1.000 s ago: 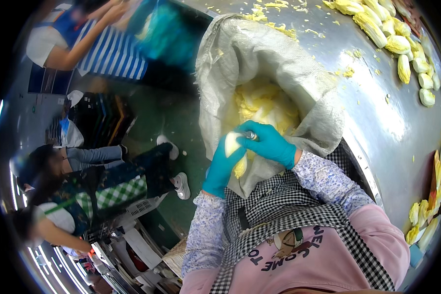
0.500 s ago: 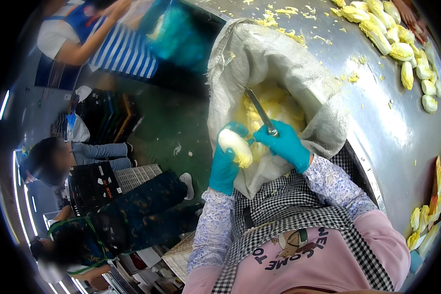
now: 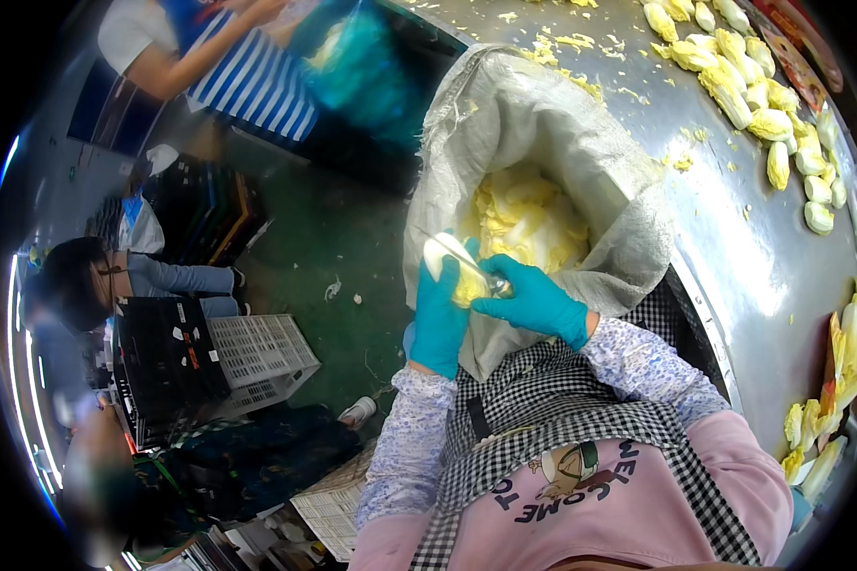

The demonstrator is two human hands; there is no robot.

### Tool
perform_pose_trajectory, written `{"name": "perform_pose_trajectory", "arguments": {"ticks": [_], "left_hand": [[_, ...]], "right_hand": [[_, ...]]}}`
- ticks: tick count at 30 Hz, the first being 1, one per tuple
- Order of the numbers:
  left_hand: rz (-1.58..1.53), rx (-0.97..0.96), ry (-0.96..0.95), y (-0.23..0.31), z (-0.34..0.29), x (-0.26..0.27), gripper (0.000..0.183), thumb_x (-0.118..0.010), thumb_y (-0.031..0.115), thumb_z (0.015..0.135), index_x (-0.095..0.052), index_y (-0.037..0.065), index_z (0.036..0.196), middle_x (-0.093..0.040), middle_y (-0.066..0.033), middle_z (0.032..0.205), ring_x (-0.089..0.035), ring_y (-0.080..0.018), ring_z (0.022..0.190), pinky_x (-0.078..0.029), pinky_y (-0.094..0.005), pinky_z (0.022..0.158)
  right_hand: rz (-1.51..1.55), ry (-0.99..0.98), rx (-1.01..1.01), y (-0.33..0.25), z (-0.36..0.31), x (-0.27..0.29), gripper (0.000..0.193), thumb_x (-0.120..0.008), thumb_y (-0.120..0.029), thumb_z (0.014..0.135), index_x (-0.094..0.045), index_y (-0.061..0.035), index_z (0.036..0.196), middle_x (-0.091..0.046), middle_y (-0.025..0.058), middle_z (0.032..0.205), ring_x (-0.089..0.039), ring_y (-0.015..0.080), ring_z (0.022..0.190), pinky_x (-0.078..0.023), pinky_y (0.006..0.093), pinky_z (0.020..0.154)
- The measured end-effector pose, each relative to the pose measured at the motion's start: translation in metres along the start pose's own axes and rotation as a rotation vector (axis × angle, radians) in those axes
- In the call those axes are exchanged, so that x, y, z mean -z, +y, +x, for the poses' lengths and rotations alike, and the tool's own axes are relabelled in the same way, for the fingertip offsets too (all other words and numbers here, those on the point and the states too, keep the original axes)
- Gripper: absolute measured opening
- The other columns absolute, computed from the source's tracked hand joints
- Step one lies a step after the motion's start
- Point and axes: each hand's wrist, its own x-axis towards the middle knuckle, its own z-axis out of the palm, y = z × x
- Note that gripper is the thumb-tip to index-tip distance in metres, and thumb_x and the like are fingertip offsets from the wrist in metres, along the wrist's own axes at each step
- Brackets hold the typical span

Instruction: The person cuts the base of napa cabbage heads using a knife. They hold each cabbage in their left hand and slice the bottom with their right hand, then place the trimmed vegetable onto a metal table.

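Observation:
My left hand (image 3: 438,319), in a teal glove, is closed around a small napa cabbage heart (image 3: 468,285), its white end pointing up and away from me. In my right hand (image 3: 535,301), also gloved in teal, is a metal knife (image 3: 498,285). Its blade lies across the cabbage, close to the left thumb; the exact contact is hard to see. Both hands are over the near edge of a whitish woven sack (image 3: 628,233), which holds pale yellow cabbage leaves (image 3: 528,214). My right fingers partly hide the knife's handle.
A metal table (image 3: 657,124) with leaf scraps runs along the right. Several trimmed cabbages (image 3: 728,90) lie at its far right, loose leaves (image 3: 833,381) nearer me. To the left are a white crate (image 3: 262,352), people and a teal bag (image 3: 367,86).
The knife has swung from pointing away over the sack to lying across the cabbage. My right hand has moved left toward my left hand. People on the left have shifted.

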Motion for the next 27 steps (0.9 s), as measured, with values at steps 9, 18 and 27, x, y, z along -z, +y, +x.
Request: {"name": "perform_pose_trajectory", "arguments": {"ticks": [9,18,27], "left_hand": [[-0.044,0.191,-0.283,0.040,-0.024,0.032,0.070,-0.057,0.040,0.089,-0.033,-0.005,0.136,-0.051,-0.0214,0.126,-0.052,-0.0338,0.116,-0.044,-0.0453,0.097],[-0.245,-0.111,-0.347,0.038,-0.038,0.014,0.097,-0.070,0.057,0.069,-0.035,-0.004,0.136,-0.043,-0.0223,0.135,-0.040,-0.0356,0.128,-0.036,-0.0477,0.105],[0.486,-0.374,-0.179,0.047,-0.019,0.004,0.060,-0.079,0.014,0.072,-0.048,0.005,0.123,-0.052,-0.0129,0.125,-0.055,-0.0219,0.109,-0.048,-0.0339,0.092]], "right_hand": [[0.328,-0.279,-0.377,-0.061,0.008,0.064,0.031,-0.067,-0.021,0.082,-0.058,-0.0044,0.107,-0.060,0.0041,0.081,-0.053,0.0065,0.059,-0.042,0.0200,0.049],[-0.754,0.382,0.113,-0.011,0.040,0.078,0.036,-0.066,-0.029,0.082,-0.058,-0.0058,0.108,-0.066,0.0153,0.097,-0.065,0.0304,0.085,-0.052,0.0398,0.072],[0.503,0.173,-0.240,-0.079,-0.019,0.031,0.021,-0.061,-0.022,0.090,-0.064,-0.0022,0.097,-0.064,0.0055,0.076,-0.048,0.0066,0.046,-0.039,0.0190,0.041]]}}
